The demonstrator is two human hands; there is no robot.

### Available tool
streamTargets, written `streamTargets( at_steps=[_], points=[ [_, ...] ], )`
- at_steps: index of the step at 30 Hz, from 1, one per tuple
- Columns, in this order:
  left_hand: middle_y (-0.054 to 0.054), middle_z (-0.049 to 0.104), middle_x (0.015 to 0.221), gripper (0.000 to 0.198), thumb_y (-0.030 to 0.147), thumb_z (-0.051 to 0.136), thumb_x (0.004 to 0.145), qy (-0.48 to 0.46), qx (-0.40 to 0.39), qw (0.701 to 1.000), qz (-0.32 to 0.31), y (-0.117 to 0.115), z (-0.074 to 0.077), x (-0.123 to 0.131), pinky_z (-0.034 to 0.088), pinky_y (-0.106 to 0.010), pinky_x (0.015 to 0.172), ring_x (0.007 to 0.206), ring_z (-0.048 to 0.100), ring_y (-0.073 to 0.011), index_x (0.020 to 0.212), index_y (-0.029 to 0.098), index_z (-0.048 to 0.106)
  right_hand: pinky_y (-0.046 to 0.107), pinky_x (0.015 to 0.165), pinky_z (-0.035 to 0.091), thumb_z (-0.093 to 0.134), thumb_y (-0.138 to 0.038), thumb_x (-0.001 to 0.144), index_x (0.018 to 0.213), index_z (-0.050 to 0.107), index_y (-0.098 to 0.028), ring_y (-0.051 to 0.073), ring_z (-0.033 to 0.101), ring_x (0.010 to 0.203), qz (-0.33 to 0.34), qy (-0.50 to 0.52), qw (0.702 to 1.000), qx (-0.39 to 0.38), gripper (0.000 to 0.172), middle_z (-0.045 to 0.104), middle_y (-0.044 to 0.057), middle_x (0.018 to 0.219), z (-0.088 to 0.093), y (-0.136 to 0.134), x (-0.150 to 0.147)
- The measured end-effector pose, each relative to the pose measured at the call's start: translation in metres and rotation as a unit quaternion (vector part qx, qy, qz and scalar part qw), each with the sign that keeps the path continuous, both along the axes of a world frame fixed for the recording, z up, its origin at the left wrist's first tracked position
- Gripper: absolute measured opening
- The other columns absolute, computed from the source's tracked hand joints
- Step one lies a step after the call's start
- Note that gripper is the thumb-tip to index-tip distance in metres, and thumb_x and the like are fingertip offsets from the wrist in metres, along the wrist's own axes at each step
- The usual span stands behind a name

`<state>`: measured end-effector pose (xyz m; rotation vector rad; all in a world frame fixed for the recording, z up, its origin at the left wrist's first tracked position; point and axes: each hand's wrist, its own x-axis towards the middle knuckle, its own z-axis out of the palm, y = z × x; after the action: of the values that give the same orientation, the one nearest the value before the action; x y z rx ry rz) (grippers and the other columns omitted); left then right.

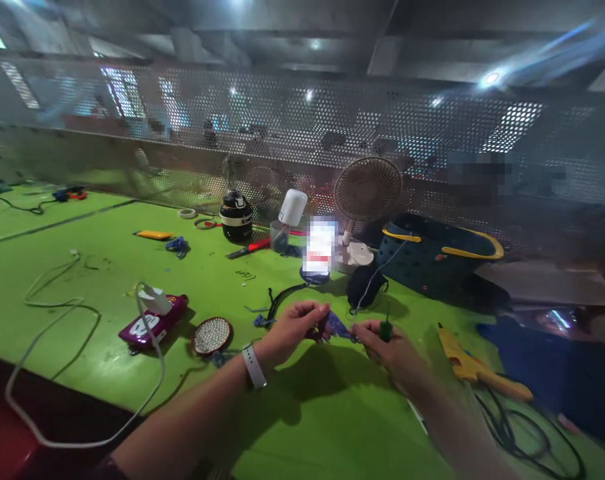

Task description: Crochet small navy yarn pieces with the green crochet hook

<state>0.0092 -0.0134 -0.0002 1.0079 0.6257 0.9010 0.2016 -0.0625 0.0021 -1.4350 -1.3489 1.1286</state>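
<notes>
My left hand [295,328] is closed in a pinch on a small dark blue crocheted piece [336,326] held above the green table [107,267]. My right hand [389,347] is closed on a green-handled crochet hook [385,328] whose tip meets the piece. A thin pale yarn strand [377,277] runs up from the work toward a dark yarn ball [365,285] behind my hands. A white band sits on my left wrist [253,365].
A magenta power bank [152,323] with white cable [72,373] lies left, a round mesh disc [212,335] beside it. Behind are a small fan [366,193], a blue basket with yellow handles [437,257], a black pot [235,217]. A yellow glue gun [469,365] lies right.
</notes>
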Motion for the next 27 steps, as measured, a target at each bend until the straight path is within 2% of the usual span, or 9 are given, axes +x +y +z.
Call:
streamTargets(
  at_steps=[3, 6, 8, 11, 16, 19, 21, 24, 27],
  points=[
    [-0.002, 0.066, 0.061, 0.040, 0.050, 0.080, 0.067, -0.015, -0.044, 0.999, 0.003, -0.004, 0.000, 0.003, 0.044, -0.020, 0.052, 0.053, 0.058, -0.0092, 0.069, 0.013, 0.063, 0.024, 0.043, 0.020, 0.063, -0.065, 0.073, 0.071, 0.065, -0.019, 0.009, 0.026, 0.042, -0.012, -0.011, 1.000, 0.004, 0.046, 0.031, -0.009, 0.047, -0.002, 0.003, 0.000],
    [-0.002, 0.067, 0.065, 0.039, 0.048, 0.081, 0.068, -0.035, -0.073, 0.996, 0.033, -0.004, -0.002, 0.003, 0.045, -0.019, 0.052, 0.056, 0.060, -0.0092, 0.073, 0.013, 0.063, 0.024, 0.042, 0.022, 0.053, -0.067, 0.080, 0.080, 0.068, -0.019, 0.010, 0.027, 0.040, -0.048, -0.050, 0.997, 0.012, 0.050, 0.031, -0.009, 0.045, -0.002, 0.007, 0.004],
    [-0.002, 0.068, 0.068, 0.037, 0.046, 0.081, 0.069, -0.053, -0.082, 0.993, 0.068, -0.001, -0.003, 0.001, 0.045, -0.018, 0.051, 0.057, 0.061, -0.0092, 0.076, 0.014, 0.063, 0.025, 0.043, 0.025, 0.053, -0.063, 0.081, 0.084, 0.068, -0.020, 0.012, 0.033, 0.040, -0.074, -0.092, 0.993, 0.025, 0.046, 0.040, -0.007, 0.046, -0.001, 0.012, 0.010],
    [-0.001, 0.069, 0.067, 0.034, 0.042, 0.081, 0.071, -0.086, -0.088, 0.984, 0.127, 0.007, -0.005, -0.002, 0.044, -0.018, 0.050, 0.055, 0.062, -0.0089, 0.077, 0.015, 0.060, 0.028, 0.050, 0.033, 0.064, -0.051, 0.075, 0.076, 0.069, -0.021, 0.016, 0.049, 0.048, -0.083, -0.165, 0.982, 0.047, 0.031, 0.060, 0.000, 0.056, 0.000, 0.017, 0.021],
    [0.000, 0.069, 0.065, 0.030, 0.035, 0.083, 0.069, -0.135, -0.078, 0.969, 0.193, 0.021, -0.008, -0.005, 0.046, -0.016, 0.051, 0.054, 0.062, -0.0078, 0.077, 0.015, 0.062, 0.033, 0.063, 0.041, 0.073, -0.030, 0.063, 0.069, 0.075, -0.023, 0.024, 0.064, 0.067, 0.008, -0.235, 0.970, 0.065, 0.009, 0.074, 0.006, 0.072, -0.008, 0.015, 0.030],
    [-0.001, 0.072, 0.068, 0.030, 0.033, 0.085, 0.065, -0.143, -0.056, 0.969, 0.196, 0.022, -0.010, -0.004, 0.049, -0.018, 0.055, 0.059, 0.065, -0.0093, 0.078, 0.015, 0.065, 0.035, 0.070, 0.044, 0.076, -0.023, 0.057, 0.070, 0.076, -0.025, 0.024, 0.065, 0.071, 0.080, -0.228, 0.967, 0.077, 0.013, 0.075, 0.004, 0.073, -0.016, 0.011, 0.025],
    [-0.002, 0.073, 0.072, 0.030, 0.034, 0.086, 0.064, -0.138, -0.034, 0.972, 0.188, 0.019, -0.011, -0.002, 0.050, -0.020, 0.060, 0.063, 0.066, -0.0109, 0.078, 0.016, 0.067, 0.037, 0.077, 0.045, 0.076, -0.020, 0.056, 0.073, 0.077, -0.024, 0.025, 0.065, 0.078, 0.097, -0.210, 0.969, 0.090, 0.018, 0.075, 0.004, 0.079, -0.019, 0.011, 0.021],
    [-0.003, 0.074, 0.076, 0.030, 0.035, 0.086, 0.063, -0.116, 0.003, 0.979, 0.168, 0.011, -0.012, 0.002, 0.050, -0.022, 0.064, 0.068, 0.067, -0.0119, 0.079, 0.016, 0.070, 0.040, 0.085, 0.046, 0.072, -0.023, 0.064, 0.086, 0.076, -0.022, 0.025, 0.065, 0.089, 0.079, -0.159, 0.978, 0.109, 0.022, 0.075, 0.007, 0.093, -0.019, 0.012, 0.016],
    [-0.003, 0.073, 0.076, 0.029, 0.035, 0.085, 0.064, -0.076, 0.039, 0.986, 0.144, 0.001, -0.014, 0.006, 0.049, -0.022, 0.066, 0.069, 0.065, -0.0118, 0.081, 0.015, 0.072, 0.038, 0.079, 0.051, 0.063, -0.033, 0.079, 0.105, 0.070, -0.018, 0.021, 0.067, 0.084, 0.054, -0.070, 0.989, 0.115, 0.032, 0.073, 0.008, 0.093, -0.015, 0.013, 0.012]
  ],
)
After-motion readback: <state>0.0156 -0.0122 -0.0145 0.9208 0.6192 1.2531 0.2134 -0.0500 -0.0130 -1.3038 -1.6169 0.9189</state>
